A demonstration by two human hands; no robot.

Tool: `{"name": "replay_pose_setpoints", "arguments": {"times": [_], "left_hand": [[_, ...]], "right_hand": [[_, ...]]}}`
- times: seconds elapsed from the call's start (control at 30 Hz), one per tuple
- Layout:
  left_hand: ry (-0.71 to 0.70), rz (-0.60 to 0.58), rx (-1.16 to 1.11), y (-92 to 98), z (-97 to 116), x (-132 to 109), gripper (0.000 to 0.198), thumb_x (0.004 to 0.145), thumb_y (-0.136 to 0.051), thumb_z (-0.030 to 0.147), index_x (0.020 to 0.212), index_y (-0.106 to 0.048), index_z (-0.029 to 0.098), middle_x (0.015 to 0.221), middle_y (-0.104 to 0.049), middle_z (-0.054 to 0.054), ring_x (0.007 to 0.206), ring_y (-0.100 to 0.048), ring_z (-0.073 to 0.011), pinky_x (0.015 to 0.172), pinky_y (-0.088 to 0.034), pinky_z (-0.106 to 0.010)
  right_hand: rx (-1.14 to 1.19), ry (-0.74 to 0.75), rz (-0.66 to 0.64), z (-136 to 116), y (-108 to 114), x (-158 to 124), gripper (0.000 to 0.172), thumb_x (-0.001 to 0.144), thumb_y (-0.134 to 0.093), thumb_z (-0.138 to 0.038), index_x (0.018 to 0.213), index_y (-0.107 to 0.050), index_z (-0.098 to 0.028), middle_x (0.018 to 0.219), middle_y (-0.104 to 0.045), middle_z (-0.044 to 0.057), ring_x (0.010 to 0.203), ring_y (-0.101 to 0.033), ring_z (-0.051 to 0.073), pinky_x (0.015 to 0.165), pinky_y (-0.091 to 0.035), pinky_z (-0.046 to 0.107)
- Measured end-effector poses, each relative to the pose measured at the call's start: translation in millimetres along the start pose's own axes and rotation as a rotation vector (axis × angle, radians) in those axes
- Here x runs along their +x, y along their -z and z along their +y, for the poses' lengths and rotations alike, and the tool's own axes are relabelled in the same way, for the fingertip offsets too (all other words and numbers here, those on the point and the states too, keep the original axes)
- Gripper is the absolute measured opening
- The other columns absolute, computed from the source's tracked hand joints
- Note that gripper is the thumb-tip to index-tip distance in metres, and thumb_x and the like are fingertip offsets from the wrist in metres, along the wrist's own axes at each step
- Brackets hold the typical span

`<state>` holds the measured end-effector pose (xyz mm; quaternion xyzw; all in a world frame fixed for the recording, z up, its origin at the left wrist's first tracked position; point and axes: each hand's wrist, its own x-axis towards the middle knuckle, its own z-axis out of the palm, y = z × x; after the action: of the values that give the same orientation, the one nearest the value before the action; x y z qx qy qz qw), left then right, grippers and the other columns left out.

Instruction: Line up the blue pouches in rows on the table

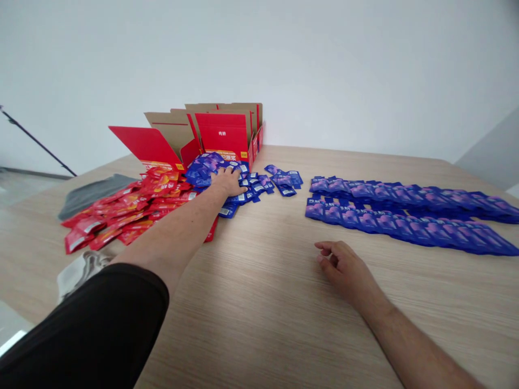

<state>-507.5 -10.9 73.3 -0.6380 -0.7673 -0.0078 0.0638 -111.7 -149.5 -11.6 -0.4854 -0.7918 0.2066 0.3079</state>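
Note:
My left hand (227, 181) reaches far forward and lies with spread fingers on a heap of blue sachets (203, 168). Whether any sachet is under its palm is hidden. More loose blue sachets (285, 180) are scattered just right of that heap. Nearer to me, my right hand (339, 266) hovers at or rests on the table, fingers loosely curled with a gap between thumb and forefinger, holding nothing visible. Beyond it, two long rows of overlapping blue-purple sachets (377, 220) run off to the right, one behind the other.
A pile of red sachets (133, 208) spreads left of the blue heap, partly behind my left forearm. Open red cardboard boxes (223, 132) stand behind, flaps up. A grey cloth or bag (95, 192) and a crumpled whitish item (79, 273) lie on the wooden table (259, 302).

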Motion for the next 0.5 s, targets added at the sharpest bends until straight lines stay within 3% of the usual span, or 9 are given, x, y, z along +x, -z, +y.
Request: {"name": "replay_pose_setpoints", "arguments": {"times": [0.2, 0.5], "left_hand": [[-0.004, 0.064, 0.011, -16.4, 15, -17, 0.082, 0.083, -0.052, 0.071, 0.152, -0.042, 0.028, 0.153, -0.048, -0.016, 0.143, -0.035, -0.0413, 0.112, -0.035, -0.062], [-0.104, 0.06, -0.009, -21.3, 44, -55, 0.076, 0.083, -0.057, 0.064, 0.15, -0.043, 0.03, 0.148, -0.053, -0.014, 0.138, -0.042, -0.0388, 0.108, -0.04, -0.06]], "right_hand": [[-0.001, -0.007, -0.008, -4, 2, 0, 0.04, 0.088, -0.052, -0.036, 0.115, -0.073, -0.016, 0.095, -0.067, 0.01, 0.083, -0.063, 0.023, 0.08, -0.053, 0.039], [-0.003, -0.001, -0.004, -4, 2, 1, 0.04, 0.086, -0.053, -0.033, 0.115, -0.073, -0.015, 0.094, -0.067, 0.01, 0.086, -0.064, 0.024, 0.082, -0.053, 0.039]]}}
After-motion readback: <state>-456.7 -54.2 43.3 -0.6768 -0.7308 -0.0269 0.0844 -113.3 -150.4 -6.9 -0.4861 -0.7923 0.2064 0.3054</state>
